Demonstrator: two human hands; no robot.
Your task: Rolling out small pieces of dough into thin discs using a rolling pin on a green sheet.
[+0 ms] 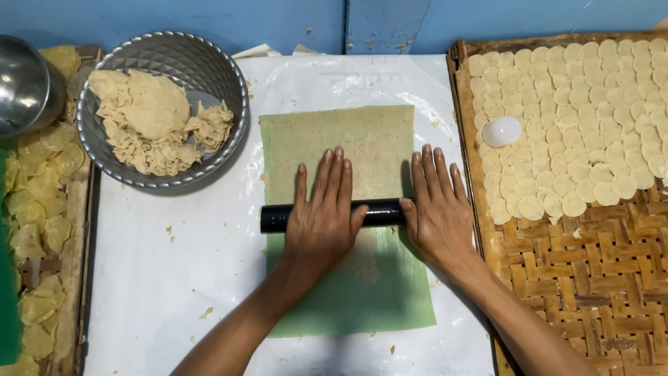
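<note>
A small food-making kitchen: dough bowl (164, 111), rolling pin (278, 217), woven tray (591, 278) of cut rounds.

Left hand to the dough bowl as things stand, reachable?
Probably yes. The left hand lies flat on the black rolling pin; only bare white sheet lies between it and the metal bowl of dough up-left.

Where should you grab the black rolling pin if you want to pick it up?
Probably the bare left end of the black rolling pin, coming from the left: it lies flat and sideways on the green sheet, and the left hand and right hand cover the rest.
</note>
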